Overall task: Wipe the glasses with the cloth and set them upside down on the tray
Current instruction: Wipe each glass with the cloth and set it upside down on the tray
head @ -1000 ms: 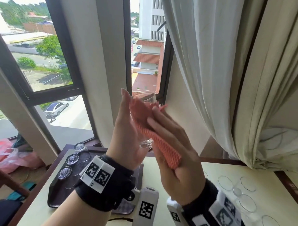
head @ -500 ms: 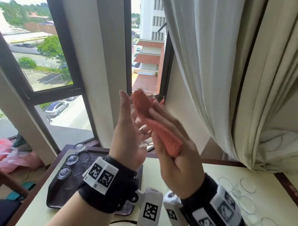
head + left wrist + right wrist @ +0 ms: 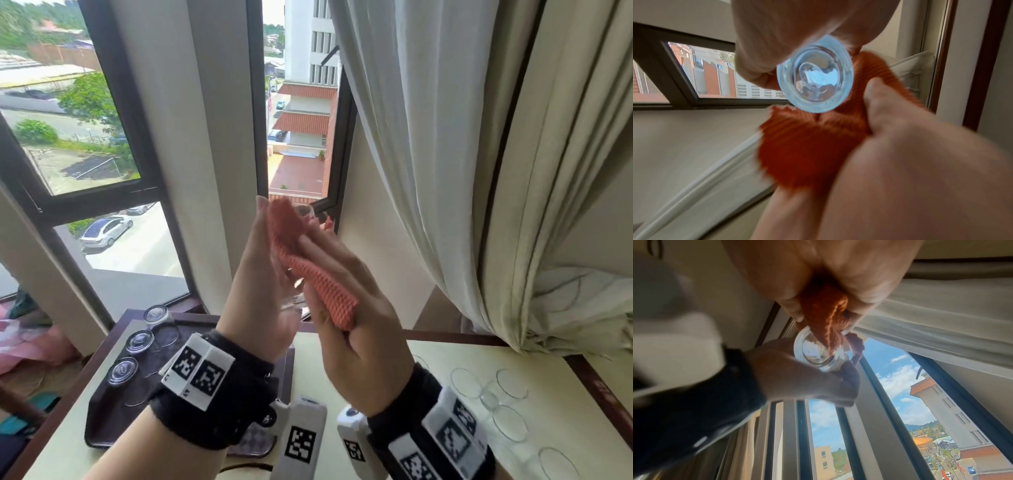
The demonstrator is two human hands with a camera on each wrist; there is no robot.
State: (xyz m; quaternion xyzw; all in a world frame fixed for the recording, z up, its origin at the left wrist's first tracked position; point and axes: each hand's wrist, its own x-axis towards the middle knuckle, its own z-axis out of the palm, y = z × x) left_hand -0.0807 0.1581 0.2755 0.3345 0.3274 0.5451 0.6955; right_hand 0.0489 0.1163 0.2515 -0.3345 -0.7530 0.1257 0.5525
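**Fourth glass mid-wipe, several left**

Left hand (image 3: 260, 291) grips a clear glass tumbler (image 3: 815, 81) at chest height; right hand (image 3: 356, 322) clamps an orange ribbed cloth (image 3: 308, 270) against it. Three glasses stand inverted (image 3: 137, 342) on the dark tray (image 3: 102, 425); several upright glasses (image 3: 507, 404) wait.

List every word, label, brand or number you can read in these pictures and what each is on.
None can be read.
Wrist bands and camera blocks: black and white square code patterns only, no letters.
Glass base: faint raised marks at the rim, too blurred to read.
Buildings outside the window: any signs too small to tell.
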